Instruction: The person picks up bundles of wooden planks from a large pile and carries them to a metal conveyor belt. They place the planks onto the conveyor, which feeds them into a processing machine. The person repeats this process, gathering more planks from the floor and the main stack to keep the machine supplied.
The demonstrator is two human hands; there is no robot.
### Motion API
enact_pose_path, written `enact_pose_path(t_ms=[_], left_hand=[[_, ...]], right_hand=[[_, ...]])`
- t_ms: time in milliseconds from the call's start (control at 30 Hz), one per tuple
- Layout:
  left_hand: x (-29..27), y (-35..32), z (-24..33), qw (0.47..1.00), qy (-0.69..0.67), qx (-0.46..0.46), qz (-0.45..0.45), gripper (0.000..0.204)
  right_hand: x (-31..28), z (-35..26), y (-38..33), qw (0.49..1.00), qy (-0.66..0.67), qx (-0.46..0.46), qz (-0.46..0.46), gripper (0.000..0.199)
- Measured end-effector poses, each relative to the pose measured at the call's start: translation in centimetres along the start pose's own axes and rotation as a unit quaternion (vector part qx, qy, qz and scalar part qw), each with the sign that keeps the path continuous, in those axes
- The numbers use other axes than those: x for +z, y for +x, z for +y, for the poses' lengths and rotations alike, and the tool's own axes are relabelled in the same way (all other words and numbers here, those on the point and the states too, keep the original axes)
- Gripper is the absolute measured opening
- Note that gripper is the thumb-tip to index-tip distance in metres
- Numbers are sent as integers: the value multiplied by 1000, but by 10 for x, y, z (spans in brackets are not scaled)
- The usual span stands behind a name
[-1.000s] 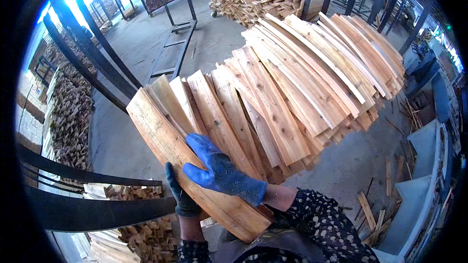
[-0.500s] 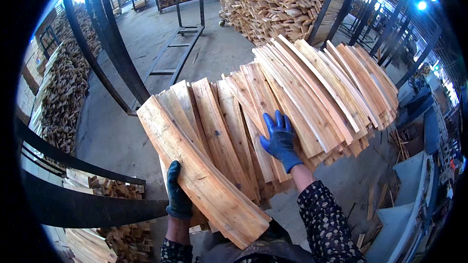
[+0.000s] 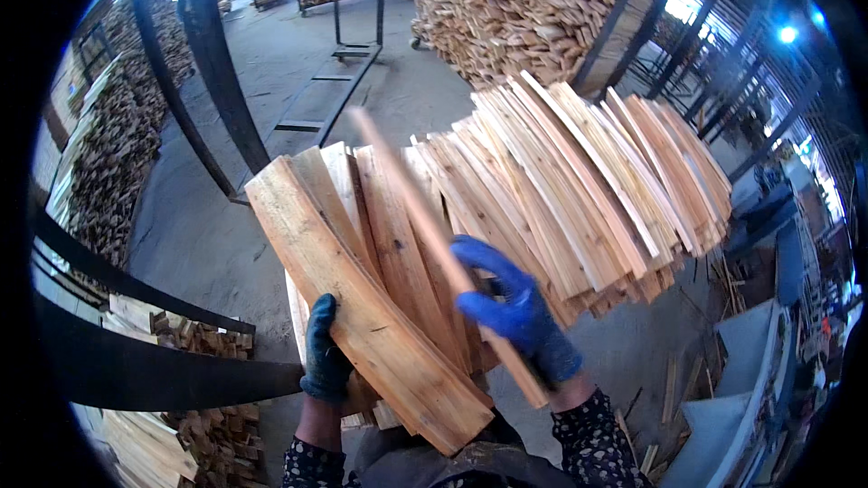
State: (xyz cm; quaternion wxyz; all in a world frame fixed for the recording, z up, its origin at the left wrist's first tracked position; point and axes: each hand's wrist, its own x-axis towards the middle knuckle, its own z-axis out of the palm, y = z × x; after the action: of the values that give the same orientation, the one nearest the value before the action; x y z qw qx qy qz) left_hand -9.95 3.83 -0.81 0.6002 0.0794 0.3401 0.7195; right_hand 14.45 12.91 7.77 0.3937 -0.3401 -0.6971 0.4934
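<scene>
My left hand [image 3: 326,348], in a dark teal glove, is closed around the left edge of a few stacked wooden boards [image 3: 348,294], its thumb on top and its fingers hidden beneath. In a blue glove, my right hand [image 3: 520,312] grips a single narrow wooden board [image 3: 432,237], tilted on edge and blurred by motion. That board is raised over a long row of overlapping boards [image 3: 579,176], which fans out from beside my left hand toward the far right. What supports the row is hidden.
Dark metal bars [image 3: 172,372] stand and curve at the left. Tall stacks of boards rise behind [image 3: 520,14] and at the far left [image 3: 113,163]. An empty metal frame [image 3: 336,90] sits on the concrete floor. A grey metal trough [image 3: 737,398] is at lower right.
My right hand has gone from lying on the row to gripping one board, lifting it and drawing it toward me. My left hand keeps its hold on the stacked boards.
</scene>
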Motion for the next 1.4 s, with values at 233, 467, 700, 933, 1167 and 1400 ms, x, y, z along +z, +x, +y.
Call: enact_pose_path(t_ms=[233,467,700,933,1167,1400], left_hand=[[-20,7,-13,991,91,87,-55,56],[3,-3,0,981,152,108,-46,78],[-1,5,4,996,48,74,-11,72],[-10,7,-1,996,-75,-3,-44,79],[38,-10,0,998,41,46,-31,77],[4,-1,6,998,44,46,-25,75]], right_hand=[[78,-38,-3,937,-270,-197,-101,53],[85,-39,-23,882,-308,-265,-240,50],[-13,125,51,815,-576,21,49,89],[-47,124,70,762,-645,54,-5,72],[-90,118,106,839,-520,157,28,41],[-75,25,71,990,-100,-83,62,29]])
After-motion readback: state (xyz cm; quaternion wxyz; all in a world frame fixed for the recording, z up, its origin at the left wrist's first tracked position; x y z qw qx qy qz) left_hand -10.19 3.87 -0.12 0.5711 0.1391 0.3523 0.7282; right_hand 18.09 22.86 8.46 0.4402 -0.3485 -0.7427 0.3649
